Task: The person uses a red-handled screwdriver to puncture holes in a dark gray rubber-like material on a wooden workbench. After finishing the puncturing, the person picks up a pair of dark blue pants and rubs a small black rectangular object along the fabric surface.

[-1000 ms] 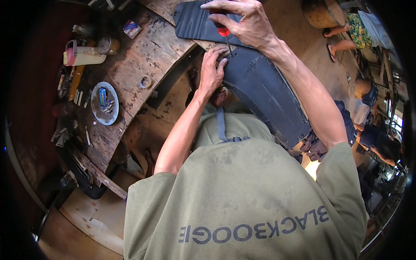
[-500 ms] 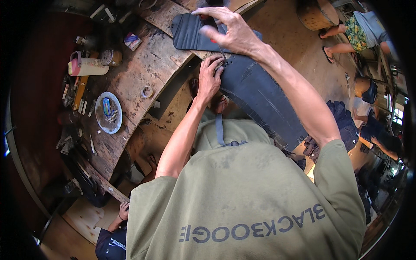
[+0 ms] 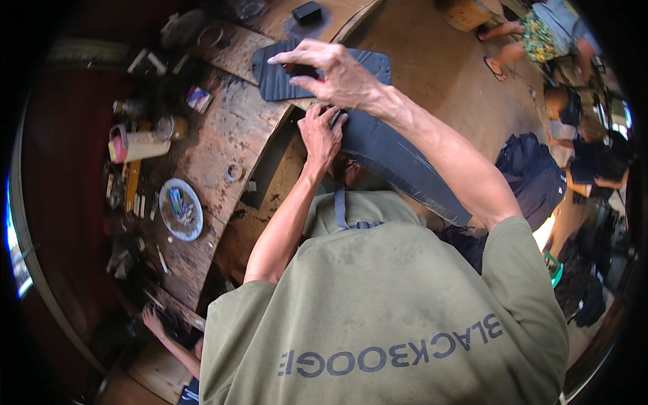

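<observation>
A long black rubber sheet [image 3: 405, 165] runs from the wooden workbench [image 3: 223, 145] down over my lap. Its wide ribbed end [image 3: 374, 67] lies flat on the bench top. My left hand [image 3: 321, 135] presses on the sheet where it bends off the bench edge, fingers curled on the rubber. My right hand [image 3: 334, 74] hovers just above it, over the ribbed end, pinching a small red-handled tool [image 3: 318, 78] that is mostly hidden by the fingers.
A round plate [image 3: 181, 209] with small tools, a white and pink bottle [image 3: 138, 145], a small tin [image 3: 171, 125] and scattered clutter cover the bench's left. A black block [image 3: 307, 11] lies beyond the sheet. Another person's hand [image 3: 158, 320] is lower left; people [image 3: 540, 34] sit upper right.
My right hand with the tool has come closer to my left hand over the sheet. The left hand stays on the rubber. Another person's hand has appeared at lower left.
</observation>
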### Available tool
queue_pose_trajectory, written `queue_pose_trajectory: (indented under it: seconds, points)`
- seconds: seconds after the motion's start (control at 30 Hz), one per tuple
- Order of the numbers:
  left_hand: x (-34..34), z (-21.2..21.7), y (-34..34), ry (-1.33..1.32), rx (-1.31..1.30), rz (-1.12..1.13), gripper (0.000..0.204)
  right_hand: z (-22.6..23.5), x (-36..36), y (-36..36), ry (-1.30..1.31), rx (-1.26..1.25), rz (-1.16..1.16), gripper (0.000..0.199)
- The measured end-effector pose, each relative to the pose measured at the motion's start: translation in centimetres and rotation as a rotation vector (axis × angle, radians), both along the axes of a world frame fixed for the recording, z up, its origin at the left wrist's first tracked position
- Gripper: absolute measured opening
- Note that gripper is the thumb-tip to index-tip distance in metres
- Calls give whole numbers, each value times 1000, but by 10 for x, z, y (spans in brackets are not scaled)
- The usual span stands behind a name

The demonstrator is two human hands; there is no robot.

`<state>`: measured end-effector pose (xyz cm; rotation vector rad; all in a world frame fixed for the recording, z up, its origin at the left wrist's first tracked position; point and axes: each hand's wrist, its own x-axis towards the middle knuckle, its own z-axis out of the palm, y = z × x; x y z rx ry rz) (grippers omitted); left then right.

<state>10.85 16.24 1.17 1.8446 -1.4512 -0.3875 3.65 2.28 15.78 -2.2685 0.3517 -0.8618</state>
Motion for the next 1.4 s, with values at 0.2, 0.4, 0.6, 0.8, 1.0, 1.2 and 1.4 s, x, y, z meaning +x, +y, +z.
queue_pose_trajectory:
  seconds: [0.2, 0.4, 0.6, 0.8, 1.0, 1.2, 1.4]
  points:
    - [25, -11, -17, 109, 39, -144, 23, 0, -2, 14, -42, -40, -137, 47]
    - [27, -45, -24, 205, -76, -210, 47, -8, 10, 28, -105, -117, -238, 46]
    - [54, -86, -39, 336, -46, -509, 46, -14, 22, 35, 25, -48, -403, 45]
    - [61, -110, -50, -210, -150, -526, 49, -13, 21, 47, 57, -238, -514, 54]
    - [65, -92, -42, -43, -211, -720, 38, -19, 31, 54, 3, -206, -479, 51]
    - [58, -76, -53, 186, 26, -726, 35, -24, 37, 63, 107, -155, -471, 50]
    - [50, -70, -49, 91, 14, -659, 38, -34, 43, 59, 151, -258, -468, 60]
